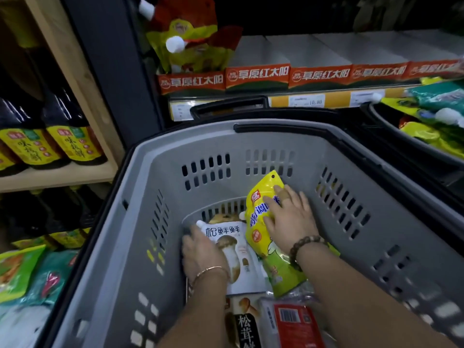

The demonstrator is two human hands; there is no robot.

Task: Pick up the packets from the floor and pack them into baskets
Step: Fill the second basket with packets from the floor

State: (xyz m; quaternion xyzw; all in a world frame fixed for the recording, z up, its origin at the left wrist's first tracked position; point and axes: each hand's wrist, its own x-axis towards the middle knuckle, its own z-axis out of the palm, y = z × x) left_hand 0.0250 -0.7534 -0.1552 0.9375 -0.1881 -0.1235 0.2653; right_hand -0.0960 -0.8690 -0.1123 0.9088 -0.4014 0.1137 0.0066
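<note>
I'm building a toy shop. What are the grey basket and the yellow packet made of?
Grey basket: probably hard moulded plastic, matte, with neat slots in its walls. Yellow packet: likely thin plastic film, glossy; light glints on its wrinkles.

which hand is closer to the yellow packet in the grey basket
Right. The right hand lies flat on the yellow plastic packet; the left hand grips the white mushroom-print pouch to its left.

Head-worn, facing down — close over basket
</note>
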